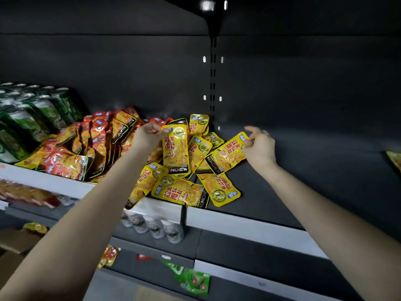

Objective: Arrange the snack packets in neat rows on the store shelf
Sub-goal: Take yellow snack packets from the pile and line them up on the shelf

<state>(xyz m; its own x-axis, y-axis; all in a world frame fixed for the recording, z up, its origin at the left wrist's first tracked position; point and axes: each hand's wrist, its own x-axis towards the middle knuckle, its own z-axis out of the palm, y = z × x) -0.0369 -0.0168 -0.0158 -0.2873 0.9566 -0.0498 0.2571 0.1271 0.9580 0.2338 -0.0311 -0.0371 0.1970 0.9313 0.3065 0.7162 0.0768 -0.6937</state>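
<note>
With forearms over the shelf, pinching an upright packet in left hand, a tilted packet in right hand. Top-edge grips, likely to lift both off the heap.

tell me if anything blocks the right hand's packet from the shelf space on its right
Nothing visible does. The right hand pinches the tilted yellow packet by its corner; the dark shelf to its right is bare up to a stray packet at the far edge.
</note>
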